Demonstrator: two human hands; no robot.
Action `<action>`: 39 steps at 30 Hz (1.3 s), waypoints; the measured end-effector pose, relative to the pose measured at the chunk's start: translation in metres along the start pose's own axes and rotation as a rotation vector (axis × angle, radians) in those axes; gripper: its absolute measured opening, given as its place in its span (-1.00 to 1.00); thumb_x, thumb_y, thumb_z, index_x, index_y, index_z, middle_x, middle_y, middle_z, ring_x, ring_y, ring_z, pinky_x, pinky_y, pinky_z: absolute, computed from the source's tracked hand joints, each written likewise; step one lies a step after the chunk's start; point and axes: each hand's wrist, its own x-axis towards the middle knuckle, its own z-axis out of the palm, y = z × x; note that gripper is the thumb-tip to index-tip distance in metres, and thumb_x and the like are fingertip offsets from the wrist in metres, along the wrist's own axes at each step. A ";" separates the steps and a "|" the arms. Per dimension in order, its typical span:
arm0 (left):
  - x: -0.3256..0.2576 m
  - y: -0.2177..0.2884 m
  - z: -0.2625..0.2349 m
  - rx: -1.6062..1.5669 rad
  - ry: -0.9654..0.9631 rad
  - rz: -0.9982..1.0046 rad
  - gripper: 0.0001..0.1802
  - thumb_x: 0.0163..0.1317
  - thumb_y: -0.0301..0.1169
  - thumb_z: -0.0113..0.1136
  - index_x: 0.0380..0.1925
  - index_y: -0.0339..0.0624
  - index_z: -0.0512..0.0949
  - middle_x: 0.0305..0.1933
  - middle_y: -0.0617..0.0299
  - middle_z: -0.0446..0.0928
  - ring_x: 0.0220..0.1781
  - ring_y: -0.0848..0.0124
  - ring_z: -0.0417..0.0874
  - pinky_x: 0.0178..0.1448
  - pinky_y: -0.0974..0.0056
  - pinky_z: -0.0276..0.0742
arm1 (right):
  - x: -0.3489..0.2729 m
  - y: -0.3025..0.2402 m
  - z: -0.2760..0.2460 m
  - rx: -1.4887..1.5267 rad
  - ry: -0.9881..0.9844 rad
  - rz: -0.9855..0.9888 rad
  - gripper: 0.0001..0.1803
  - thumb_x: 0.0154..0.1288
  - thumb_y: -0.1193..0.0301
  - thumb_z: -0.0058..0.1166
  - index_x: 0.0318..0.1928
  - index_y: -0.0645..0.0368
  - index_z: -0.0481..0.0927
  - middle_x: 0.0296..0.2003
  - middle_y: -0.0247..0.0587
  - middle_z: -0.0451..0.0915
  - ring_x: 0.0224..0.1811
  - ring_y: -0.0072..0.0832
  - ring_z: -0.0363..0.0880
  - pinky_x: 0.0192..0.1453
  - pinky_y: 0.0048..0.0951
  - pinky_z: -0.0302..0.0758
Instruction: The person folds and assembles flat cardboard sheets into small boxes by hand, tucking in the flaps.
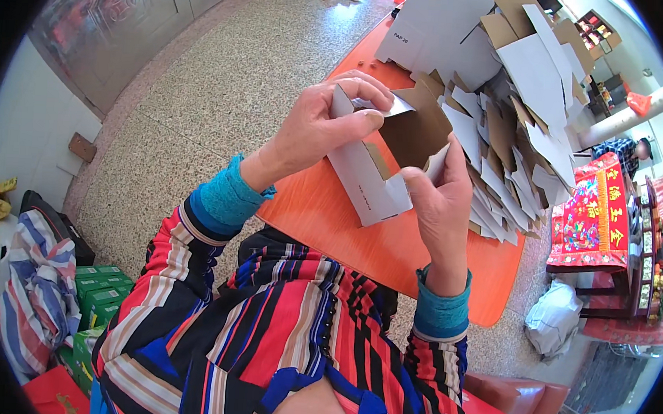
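Between my hands is a small cardboard box [369, 190], white outside and brown inside, its top standing open. My left hand [325, 119] grips the left end wall, thumb over the edge and fingers on a folded flap. At the right end, my right hand [440, 195] pinches the other end flap between thumb and fingers. The box is held over the orange table [309, 202]; whether its base touches the tabletop I cannot tell. Just beyond and to the right lies a heap of flat, partly folded white-and-brown cartons [501, 157].
A larger white carton [437, 39] stands at the table's far end. Right of the table are a white plastic sack [558, 318] and a red-draped stand [593, 215]. Green boxes [102, 292] and a striped bag [34, 287] sit on the left. Another person [625, 149] is far right.
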 end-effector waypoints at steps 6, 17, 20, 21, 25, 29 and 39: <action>0.000 -0.005 -0.002 -0.023 -0.022 0.008 -0.83 0.19 -0.37 0.22 -0.30 -0.25 0.62 -0.07 0.22 0.57 -0.10 0.45 0.51 0.01 0.36 0.42 | 0.003 0.005 0.000 0.130 -0.011 -0.013 -0.44 0.27 0.50 0.09 0.28 0.26 0.31 -0.02 -0.13 0.53 -0.11 -0.48 0.50 -0.06 -0.53 0.45; 0.002 0.004 0.000 0.019 0.000 -0.192 -0.85 0.15 -0.48 0.18 -0.25 -0.21 0.58 -0.04 0.16 0.56 -0.12 0.43 0.56 -0.11 0.40 0.53 | -0.003 0.017 0.005 0.024 0.114 -0.050 -0.59 0.28 0.59 0.01 0.16 0.24 0.48 0.01 -0.21 0.55 -0.07 -0.52 0.50 0.01 -0.55 0.42; 0.002 0.010 0.005 0.036 0.021 -0.225 -0.84 0.15 -0.50 0.20 -0.24 -0.19 0.57 -0.07 0.19 0.56 -0.19 0.45 0.57 -0.15 0.42 0.55 | -0.002 0.024 0.009 -0.003 0.164 -0.126 -0.61 0.29 0.60 -0.01 0.13 0.24 0.52 -0.02 -0.21 0.58 -0.07 -0.51 0.51 0.03 -0.55 0.41; 0.002 0.011 0.007 0.044 0.032 -0.241 -0.84 0.15 -0.51 0.21 -0.23 -0.18 0.57 -0.08 0.20 0.56 -0.22 0.47 0.57 -0.17 0.43 0.56 | -0.002 0.026 0.010 -0.018 0.188 -0.165 -0.63 0.29 0.61 -0.02 0.12 0.24 0.53 -0.03 -0.22 0.59 -0.06 -0.51 0.51 0.05 -0.55 0.40; 0.002 0.005 0.011 0.051 0.063 -0.167 -0.81 0.17 -0.44 0.25 -0.20 -0.16 0.56 -0.16 0.22 0.56 -0.27 0.47 0.58 -0.22 0.43 0.58 | 0.004 0.029 0.011 -0.056 0.174 -0.320 -0.60 0.28 0.64 -0.06 0.12 0.21 0.55 0.01 -0.21 0.59 0.00 -0.48 0.51 0.11 -0.53 0.40; 0.001 -0.005 0.014 0.040 0.092 -0.066 -0.76 0.19 -0.37 0.27 -0.15 -0.14 0.56 -0.21 0.22 0.55 -0.30 0.46 0.59 -0.25 0.42 0.60 | 0.006 0.032 0.009 -0.078 0.117 -0.438 -0.56 0.27 0.66 -0.10 0.15 0.17 0.55 0.08 -0.20 0.56 0.08 -0.43 0.50 0.17 -0.49 0.40; 0.000 0.000 0.009 0.107 0.023 -0.094 -0.75 0.21 -0.52 0.15 -0.08 -0.18 0.52 -0.10 0.26 0.51 -0.24 0.51 0.56 -0.18 0.46 0.54 | 0.003 0.031 0.011 0.018 0.105 -0.353 -0.55 0.30 0.68 -0.12 0.17 0.19 0.52 0.08 -0.20 0.53 0.08 -0.43 0.48 0.18 -0.47 0.38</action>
